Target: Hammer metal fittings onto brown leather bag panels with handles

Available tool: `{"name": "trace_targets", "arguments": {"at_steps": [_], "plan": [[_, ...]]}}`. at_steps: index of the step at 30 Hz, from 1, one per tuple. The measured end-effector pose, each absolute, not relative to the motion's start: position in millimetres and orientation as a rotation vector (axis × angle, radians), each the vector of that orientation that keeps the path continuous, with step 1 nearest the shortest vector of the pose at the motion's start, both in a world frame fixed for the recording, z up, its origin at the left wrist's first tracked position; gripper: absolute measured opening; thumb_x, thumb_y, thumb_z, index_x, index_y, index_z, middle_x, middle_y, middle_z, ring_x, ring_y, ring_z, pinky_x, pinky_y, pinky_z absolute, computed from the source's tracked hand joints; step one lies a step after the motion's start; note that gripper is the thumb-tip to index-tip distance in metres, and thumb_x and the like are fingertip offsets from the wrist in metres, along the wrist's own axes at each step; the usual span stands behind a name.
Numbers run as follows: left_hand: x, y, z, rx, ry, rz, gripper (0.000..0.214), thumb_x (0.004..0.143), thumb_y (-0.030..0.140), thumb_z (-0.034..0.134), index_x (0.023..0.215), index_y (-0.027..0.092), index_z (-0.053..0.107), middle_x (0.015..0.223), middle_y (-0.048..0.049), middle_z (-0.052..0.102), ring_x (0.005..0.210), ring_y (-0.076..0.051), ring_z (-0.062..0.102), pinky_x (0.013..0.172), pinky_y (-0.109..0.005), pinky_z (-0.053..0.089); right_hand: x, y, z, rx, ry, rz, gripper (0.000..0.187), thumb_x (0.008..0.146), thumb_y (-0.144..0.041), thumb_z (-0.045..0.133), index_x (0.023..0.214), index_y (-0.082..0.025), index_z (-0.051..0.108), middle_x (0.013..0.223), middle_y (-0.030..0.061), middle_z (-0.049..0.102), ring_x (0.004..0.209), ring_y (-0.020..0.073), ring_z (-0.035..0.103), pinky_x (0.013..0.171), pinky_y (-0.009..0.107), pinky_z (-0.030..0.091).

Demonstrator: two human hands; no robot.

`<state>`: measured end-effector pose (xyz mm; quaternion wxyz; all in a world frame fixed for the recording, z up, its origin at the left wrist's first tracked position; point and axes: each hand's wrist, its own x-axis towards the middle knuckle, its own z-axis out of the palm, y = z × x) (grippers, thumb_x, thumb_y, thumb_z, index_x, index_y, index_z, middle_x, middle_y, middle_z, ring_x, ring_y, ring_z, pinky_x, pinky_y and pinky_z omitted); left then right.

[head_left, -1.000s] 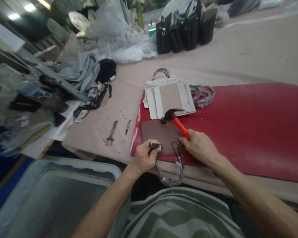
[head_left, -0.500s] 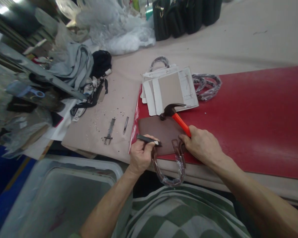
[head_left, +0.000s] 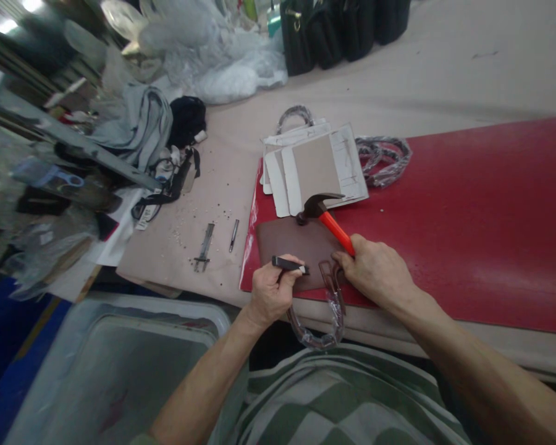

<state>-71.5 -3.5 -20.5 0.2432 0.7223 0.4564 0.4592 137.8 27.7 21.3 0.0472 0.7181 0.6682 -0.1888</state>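
My left hand is closed around a dark punch-like tool with a pale band near its end. Its tip is over a brown leather piece at the table's near edge. In my right hand is a claw hammer with an orange handle, its dark head above the far edge of the leather. A brown bag handle, partly wrapped in clear plastic, curves off the edge between my hands. My right fingertips are beside one of its ends; the other end is hidden behind my left hand.
Pale card templates lie behind the leather on a red mat, with plastic-wrapped handles beside them. A metal caliper-like tool and a small rod lie left. Below is a plastic bin. Black bags stand behind.
My left hand has shifted right with the dark tool, whose tip now sits closer to the right end of the bag handle. My right hand and the hammer have hardly moved.
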Motion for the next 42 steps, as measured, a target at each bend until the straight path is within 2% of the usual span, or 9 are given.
{"name": "trace_targets", "arguments": {"at_steps": [10, 14, 18, 22, 24, 28, 33, 38, 42], "plan": [[-64.7, -1.0, -21.4, 2.202, 1.185, 1.204, 0.012, 0.097, 0.015, 0.054, 0.102, 0.017, 0.064, 0.092, -0.0069, 0.076, 0.082, -0.017, 0.074, 0.076, -0.025, 0.059, 139.2, 27.6, 22.5, 2.176, 2.043, -0.601, 0.032, 0.099, -0.045, 0.048, 0.108, -0.018, 0.063, 0.092, 0.0153, 0.074, 0.085, 0.0299, 0.07, 0.063, 0.033, 0.032], [-62.0, -0.3, -21.9, 2.235, 1.209, 1.15, 0.011, 0.097, 0.016, 0.052, 0.103, 0.019, 0.061, 0.092, -0.0072, 0.075, 0.084, -0.019, 0.074, 0.077, -0.028, 0.059, 143.6, 28.5, 17.4, 2.197, 2.116, -0.667, 0.03, 0.097, -0.044, 0.051, 0.1, -0.018, 0.063, 0.087, 0.0133, 0.073, 0.081, 0.0272, 0.068, 0.063, 0.032, 0.033], [-59.0, -1.0, -22.9, 2.234, 1.249, 1.142, 0.01, 0.096, 0.017, 0.052, 0.101, 0.02, 0.059, 0.09, -0.0076, 0.074, 0.082, -0.021, 0.074, 0.075, -0.03, 0.059, 151.1, 27.0, 22.7, 2.227, 2.276, -0.919, 0.028, 0.097, -0.04, 0.044, 0.076, -0.023, 0.051, 0.072, 0.0064, 0.064, 0.068, 0.0209, 0.06, 0.061, 0.03, 0.035], [-56.8, -0.5, -24.9, 2.195, 1.283, 1.154, 0.011, 0.094, 0.016, 0.052, 0.101, 0.02, 0.059, 0.087, -0.0067, 0.074, 0.08, -0.022, 0.075, 0.072, -0.031, 0.059, 164.7, 13.4, 59.2, 2.227, 2.467, -0.951, 0.033, 0.099, -0.043, 0.03, 0.071, -0.027, 0.037, 0.06, -0.0002, 0.052, 0.055, 0.0172, 0.051, 0.055, 0.028, 0.035], [-56.6, -0.4, -26.2, 2.165, 1.295, 1.153, 0.01, 0.093, 0.017, 0.053, 0.1, 0.021, 0.059, 0.087, -0.0064, 0.074, 0.078, -0.022, 0.074, 0.071, -0.03, 0.059, 173.1, 0.8, 84.7, 2.227, 2.619, -0.893, 0.034, 0.098, -0.049, 0.03, 0.072, -0.028, 0.036, 0.053, -0.003, 0.045, 0.046, 0.0164, 0.045, 0.05, 0.029, 0.03], [-56.7, -0.5, -28.4, 2.159, 1.285, 1.121, 0.01, 0.094, 0.018, 0.053, 0.1, 0.021, 0.059, 0.089, -0.0068, 0.074, 0.08, -0.021, 0.074, 0.072, -0.03, 0.059, 186.4, -26.7, 123.1, 2.093, 2.937, -0.568, 0.043, 0.1, -0.06, 0.03, 0.071, -0.029, 0.036, 0.044, -0.0061, 0.037, 0.034, 0.0141, 0.033, 0.043, 0.03, 0.021], [-55.6, 0.9, -29.0, 2.224, 1.276, 1.099, 0.01, 0.094, 0.016, 0.05, 0.099, 0.019, 0.059, 0.087, -0.0084, 0.073, 0.08, -0.023, 0.074, 0.073, -0.032, 0.059, 185.2, -45.1, 143.5, 1.822, 3.158, -0.226, 0.041, 0.105, -0.052, 0.033, 0.073, -0.028, 0.043, 0.047, -0.0046, 0.046, 0.032, 0.0135, 0.04, 0.041, 0.031, 0.022], [-56.3, 1.0, -29.3, 2.22, 1.269, 1.094, 0.012, 0.094, 0.017, 0.052, 0.102, 0.019, 0.06, 0.087, -0.008, 0.073, 0.077, -0.023, 0.073, 0.071, -0.031, 0.058, 173.0, -49.7, 144.5, 1.946, 3.245, 0.012, 0.033, 0.107, -0.041, 0.033, 0.077, -0.028, 0.039, 0.044, -0.0057, 0.045, 0.028, 0.012, 0.034, 0.039, 0.03, 0.021], [-56.6, 1.4, -32.0, 2.222, 1.28, 1.092, 0.014, 0.093, 0.017, 0.053, 0.104, 0.02, 0.062, 0.086, -0.0072, 0.074, 0.077, -0.022, 0.074, 0.07, -0.03, 0.058, 177.1, -48.7, 139.9, 1.662, 3.223, 0.072, 0.039, 0.106, -0.044, 0.029, 0.073, -0.028, 0.042, 0.046, -0.0009, 0.053, 0.031, 0.015, 0.042, 0.041, 0.033, 0.019]]}}
